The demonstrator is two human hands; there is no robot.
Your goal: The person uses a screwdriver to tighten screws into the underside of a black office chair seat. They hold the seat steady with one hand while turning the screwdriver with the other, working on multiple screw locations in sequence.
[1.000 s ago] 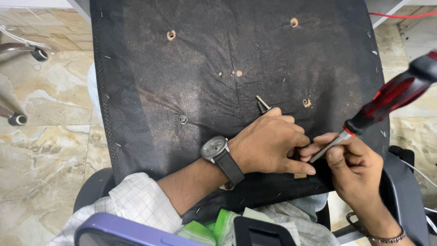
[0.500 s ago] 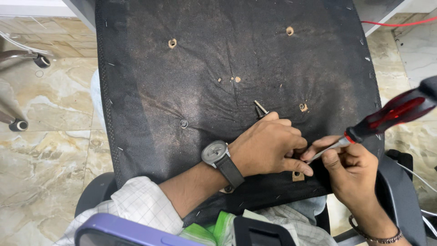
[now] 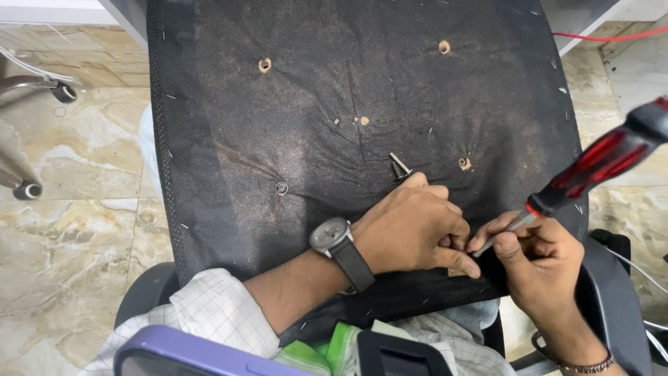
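A black fabric-covered chair seat underside [image 3: 292,139] with several screw holes lies in front of me. My left hand [image 3: 410,226], wearing a grey wristwatch [image 3: 332,235], rests on the fabric near its lower edge with the fingers curled. Two thin metal tips [image 3: 398,166] poke out above its knuckles. My right hand [image 3: 539,261] pinches the metal shaft of a red and black screwdriver [image 3: 598,163] close to its tip. The tip meets the fabric right beside my left fingertips. The handle slants up to the right.
Marble floor tiles [image 3: 62,209] surround the seat. Chair castors [image 3: 28,189] stand at the left. A red cable [image 3: 612,35] runs at the top right. A purple phone edge [image 3: 181,351] and green and white cloth [image 3: 334,348] sit at the bottom. Black chair parts [image 3: 616,299] lie right.
The screwdriver handle has dipped slightly lower. Both hands stay together at the seat's lower edge, shifting only a little.
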